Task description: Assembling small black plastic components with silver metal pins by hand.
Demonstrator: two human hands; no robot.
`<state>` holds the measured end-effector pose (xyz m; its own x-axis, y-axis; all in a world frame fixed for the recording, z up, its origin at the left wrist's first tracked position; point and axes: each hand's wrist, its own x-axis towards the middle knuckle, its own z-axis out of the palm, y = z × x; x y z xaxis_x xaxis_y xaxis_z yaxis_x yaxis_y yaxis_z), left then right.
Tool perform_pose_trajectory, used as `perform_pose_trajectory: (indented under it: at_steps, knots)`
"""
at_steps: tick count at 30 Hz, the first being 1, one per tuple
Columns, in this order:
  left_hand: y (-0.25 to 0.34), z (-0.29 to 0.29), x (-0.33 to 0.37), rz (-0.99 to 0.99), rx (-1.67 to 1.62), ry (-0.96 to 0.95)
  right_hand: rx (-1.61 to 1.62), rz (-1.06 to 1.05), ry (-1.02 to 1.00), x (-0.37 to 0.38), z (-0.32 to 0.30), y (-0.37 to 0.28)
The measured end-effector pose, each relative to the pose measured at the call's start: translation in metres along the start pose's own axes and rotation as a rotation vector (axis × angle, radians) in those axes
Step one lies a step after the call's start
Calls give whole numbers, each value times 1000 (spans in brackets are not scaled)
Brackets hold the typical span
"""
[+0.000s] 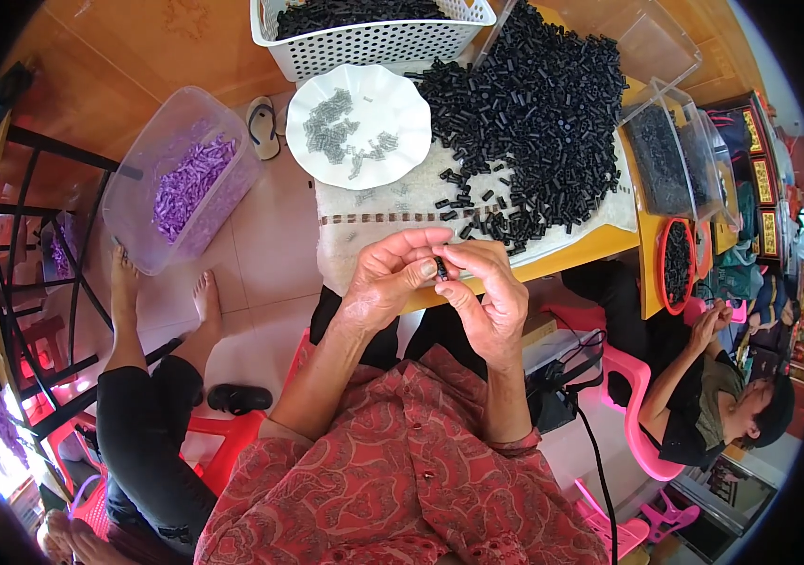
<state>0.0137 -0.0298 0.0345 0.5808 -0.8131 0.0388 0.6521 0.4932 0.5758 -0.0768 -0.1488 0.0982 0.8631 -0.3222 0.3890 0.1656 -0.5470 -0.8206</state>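
Observation:
Close together in front of my chest, both hands meet over one small black cylindrical piece [441,269]. My left hand [390,278] pinches it between thumb and fingertips. From the other side, the thumb and forefinger of my right hand [487,292] close on the same piece. Just beyond my hands, a large pile of similar black pieces [543,122] covers the cloth [350,247] on the table. A white scalloped plate [402,141] stands left of the pile, with small clear pieces [331,127] on it.
A white perforated basket [374,52] of black pieces stands at the back. Clear bins [675,151] and a red-rimmed bowl [676,266] sit to the right. At left is a clear tub [223,184] with purple pieces. People sit on both sides; a black cable [600,471] hangs right.

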Motion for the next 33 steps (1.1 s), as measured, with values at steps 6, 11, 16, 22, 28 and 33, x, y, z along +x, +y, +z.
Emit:
perform_pose_trajectory:
  at_steps: [6, 11, 16, 22, 28, 33]
  knots:
    - [2, 3, 0, -4, 78, 14, -20, -6, 70, -4, 4, 3]
    - [4, -3, -1, -5, 85, -46, -21, 7, 103, -8, 3, 7]
    - [5, 0, -2, 6, 76, -146, 6, -26, 118, -7, 2, 7]
    - [4, 0, -5, -6, 161, -88, 44, 16, 130, -13, 3, 9]
    - [-2, 0, -4, 40, 188, -65, 68, 8, 164, -16, 6, 14]
    - [-1, 0, -5, -17, 153, -82, 72, 57, 247, -14, 10, 9]
